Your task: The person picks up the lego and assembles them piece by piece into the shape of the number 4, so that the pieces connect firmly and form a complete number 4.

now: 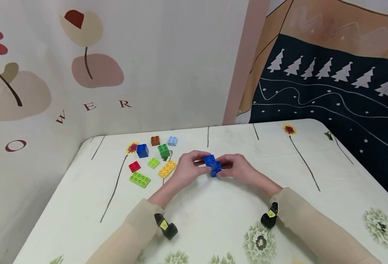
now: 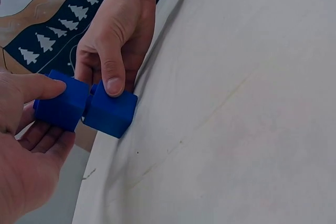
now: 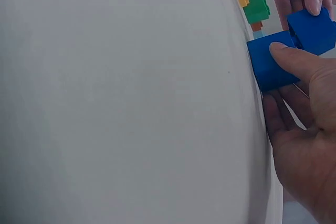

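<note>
Over the middle of the table, my left hand (image 1: 188, 169) pinches one blue toy brick (image 1: 209, 160) between thumb and fingers. A second blue brick (image 1: 218, 167) is held the same way by my right hand (image 1: 241, 169). In the left wrist view, the left brick (image 2: 63, 100) and the right brick (image 2: 111, 113) meet at a slight angle, with a stud showing in the narrow gap. The right wrist view has the right-hand brick (image 3: 270, 62) close against the other blue brick (image 3: 312, 31). Whether they are pressed together cannot be told.
Loose bricks lie left of my hands: a yellow one (image 1: 167, 169), a long lime one (image 1: 140, 179), a small lime one (image 1: 153, 162), red (image 1: 134, 166), blue (image 1: 142, 150), green (image 1: 163, 150), brown (image 1: 155, 140) and light blue (image 1: 172, 140). A patterned cloth (image 1: 180, 66) hangs behind the table.
</note>
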Action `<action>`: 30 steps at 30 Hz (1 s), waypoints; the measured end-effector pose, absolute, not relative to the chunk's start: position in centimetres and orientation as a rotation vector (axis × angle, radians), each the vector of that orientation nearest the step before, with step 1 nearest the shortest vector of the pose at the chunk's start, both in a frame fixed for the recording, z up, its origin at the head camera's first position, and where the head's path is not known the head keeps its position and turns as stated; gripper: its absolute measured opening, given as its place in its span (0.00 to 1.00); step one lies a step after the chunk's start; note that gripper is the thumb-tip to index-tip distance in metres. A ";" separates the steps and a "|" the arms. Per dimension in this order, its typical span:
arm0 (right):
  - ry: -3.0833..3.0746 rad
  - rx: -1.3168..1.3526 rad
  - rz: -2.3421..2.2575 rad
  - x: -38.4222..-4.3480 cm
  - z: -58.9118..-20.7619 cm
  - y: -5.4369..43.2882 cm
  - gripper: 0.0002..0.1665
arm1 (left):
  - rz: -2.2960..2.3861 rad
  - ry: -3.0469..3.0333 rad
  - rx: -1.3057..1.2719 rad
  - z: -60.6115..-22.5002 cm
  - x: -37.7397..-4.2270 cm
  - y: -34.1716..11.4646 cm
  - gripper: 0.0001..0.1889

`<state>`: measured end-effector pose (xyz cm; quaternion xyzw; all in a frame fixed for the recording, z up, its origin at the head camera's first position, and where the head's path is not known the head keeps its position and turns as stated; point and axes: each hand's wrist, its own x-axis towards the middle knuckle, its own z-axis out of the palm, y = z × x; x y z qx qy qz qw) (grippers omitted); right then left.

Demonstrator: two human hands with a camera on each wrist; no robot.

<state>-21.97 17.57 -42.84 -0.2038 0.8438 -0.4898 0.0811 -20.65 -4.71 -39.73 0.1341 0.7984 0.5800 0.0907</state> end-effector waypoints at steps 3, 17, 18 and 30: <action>2.511 -0.607 -1.472 -22.1 -42.9 17.5 0.23 | 1.728 2.356 0.405 -39.8 -20.7 -4.5 0.23; 2.498 -0.531 -1.432 -22.5 -43.0 17.6 0.22 | 1.800 2.216 0.402 -40.4 -21.3 -4.4 0.22; 2.494 -0.526 -1.437 -22.4 -43.0 17.7 0.22 | 1.802 2.210 0.403 -40.4 -21.3 -4.4 0.22; 2.512 -0.529 -1.464 -22.4 -43.3 17.7 0.22 | 1.835 2.200 0.400 -40.8 -21.4 -4.3 0.21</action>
